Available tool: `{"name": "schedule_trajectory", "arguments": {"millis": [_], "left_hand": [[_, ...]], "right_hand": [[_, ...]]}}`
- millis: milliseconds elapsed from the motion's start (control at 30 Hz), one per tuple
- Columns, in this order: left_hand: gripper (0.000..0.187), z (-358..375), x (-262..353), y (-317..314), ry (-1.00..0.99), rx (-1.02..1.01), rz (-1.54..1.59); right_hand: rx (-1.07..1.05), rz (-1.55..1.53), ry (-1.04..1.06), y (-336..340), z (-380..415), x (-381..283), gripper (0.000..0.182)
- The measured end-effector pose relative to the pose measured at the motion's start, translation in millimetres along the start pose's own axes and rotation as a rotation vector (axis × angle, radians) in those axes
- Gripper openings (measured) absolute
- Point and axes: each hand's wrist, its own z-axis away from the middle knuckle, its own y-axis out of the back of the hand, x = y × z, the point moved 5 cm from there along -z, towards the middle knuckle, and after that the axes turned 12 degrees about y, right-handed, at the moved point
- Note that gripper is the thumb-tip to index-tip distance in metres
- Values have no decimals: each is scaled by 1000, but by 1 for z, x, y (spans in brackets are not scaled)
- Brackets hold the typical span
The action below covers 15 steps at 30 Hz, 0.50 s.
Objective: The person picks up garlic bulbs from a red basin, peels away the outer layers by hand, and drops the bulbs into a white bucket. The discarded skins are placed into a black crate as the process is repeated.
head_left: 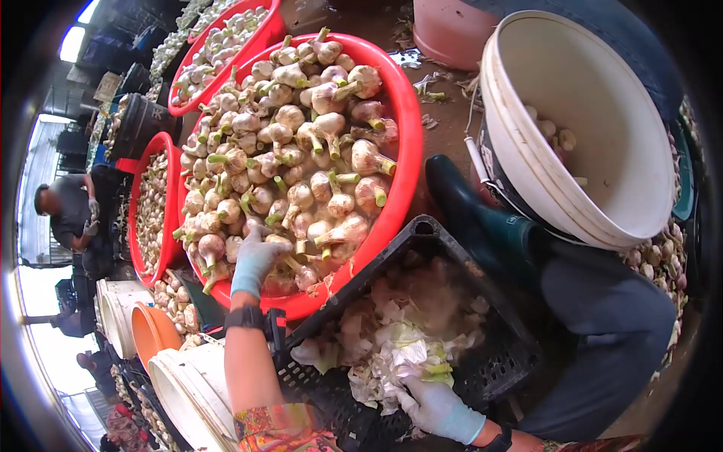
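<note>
Red rim [411, 128] divides left hand [256, 260] at garlic [290, 117] from right hand [439, 409] at skins [399, 340].

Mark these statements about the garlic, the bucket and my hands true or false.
1. The left hand is at the garlic bulbs in the large red tub. True.
2. The white bucket has some bulbs inside. True.
3. The right hand is inside that bucket. False: it is at the pale peelings in the black crate.
4. The boot near the crate is yellow. False: it is dark green.
</note>
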Motion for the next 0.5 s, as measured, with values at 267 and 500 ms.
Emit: {"name": "schedule_trajectory", "arguments": {"millis": [267,500], "left_hand": [[41,241,-31,-35,-91,-424,1714],[30,401,-68,-95,147,-148,1818]], "right_hand": [[237,37,464,3,24,-30,49],[-163,110,507,-25,61,-53,52]]}}
